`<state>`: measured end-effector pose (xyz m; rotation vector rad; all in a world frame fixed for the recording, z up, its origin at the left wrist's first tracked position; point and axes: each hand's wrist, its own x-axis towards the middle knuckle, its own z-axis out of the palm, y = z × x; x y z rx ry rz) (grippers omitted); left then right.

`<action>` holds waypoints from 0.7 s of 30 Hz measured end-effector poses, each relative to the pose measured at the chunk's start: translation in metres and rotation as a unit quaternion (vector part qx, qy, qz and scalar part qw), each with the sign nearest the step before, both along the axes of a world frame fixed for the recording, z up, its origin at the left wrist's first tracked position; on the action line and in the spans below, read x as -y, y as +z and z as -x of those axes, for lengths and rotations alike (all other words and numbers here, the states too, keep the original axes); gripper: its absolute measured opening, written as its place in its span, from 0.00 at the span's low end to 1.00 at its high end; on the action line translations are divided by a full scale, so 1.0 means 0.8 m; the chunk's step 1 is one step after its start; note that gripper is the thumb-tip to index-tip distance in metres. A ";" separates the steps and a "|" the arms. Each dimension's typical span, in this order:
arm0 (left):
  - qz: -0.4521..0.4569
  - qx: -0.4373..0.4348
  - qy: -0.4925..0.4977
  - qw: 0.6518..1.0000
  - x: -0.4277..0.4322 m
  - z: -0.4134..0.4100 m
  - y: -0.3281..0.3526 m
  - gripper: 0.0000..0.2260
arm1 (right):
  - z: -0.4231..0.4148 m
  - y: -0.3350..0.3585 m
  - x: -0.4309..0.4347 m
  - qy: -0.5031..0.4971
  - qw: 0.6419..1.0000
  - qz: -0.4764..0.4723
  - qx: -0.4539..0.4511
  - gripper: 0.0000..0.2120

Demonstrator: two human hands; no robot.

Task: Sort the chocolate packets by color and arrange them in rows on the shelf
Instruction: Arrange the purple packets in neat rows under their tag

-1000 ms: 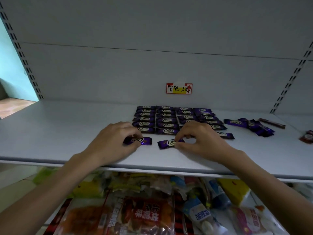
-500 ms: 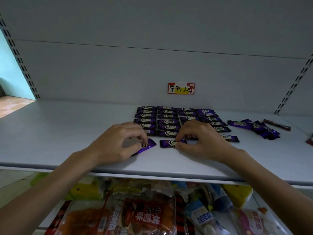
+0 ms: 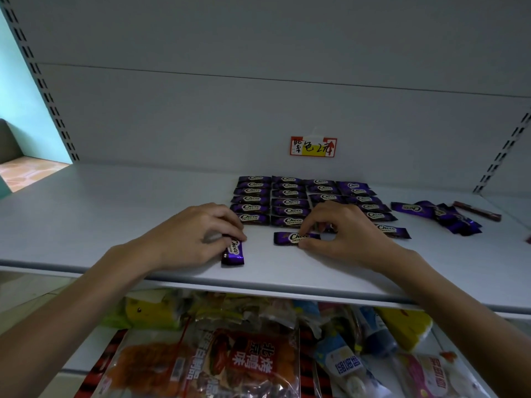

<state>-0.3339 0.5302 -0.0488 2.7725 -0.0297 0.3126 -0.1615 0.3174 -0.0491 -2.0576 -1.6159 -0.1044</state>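
Observation:
Several purple chocolate packets lie in neat rows (image 3: 288,202) on the white shelf (image 3: 115,225), below a red and yellow price label (image 3: 313,147). My left hand (image 3: 195,234) pinches one purple packet (image 3: 233,251), which points lengthwise toward me, in front of the left column. My right hand (image 3: 342,228) holds the right end of another purple packet (image 3: 291,238) that lies crosswise in front of the second column. A loose pile of purple packets (image 3: 442,216) sits to the right.
A brown packet (image 3: 478,211) lies behind the loose pile, and a red packet edge (image 3: 528,239) shows at the far right. The shelf below holds a heap of mixed snack bags (image 3: 244,360). Slotted uprights (image 3: 43,90) flank the back panel.
My left hand has turned its packet from crosswise to pointing toward me and drawn it nearer the shelf's front edge. My right hand has kept its packet almost in place.

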 end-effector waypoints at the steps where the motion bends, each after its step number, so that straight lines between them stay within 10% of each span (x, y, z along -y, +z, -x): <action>1: 0.014 -0.014 -0.003 1.000 -0.001 0.000 0.001 0.17 | -0.001 0.000 0.000 -0.001 1.000 0.000 -0.002 0.07; 21: 0.040 0.063 0.064 0.995 -0.007 -0.016 -0.007 0.04 | -0.013 -0.004 -0.007 0.023 1.000 -0.013 0.007 0.03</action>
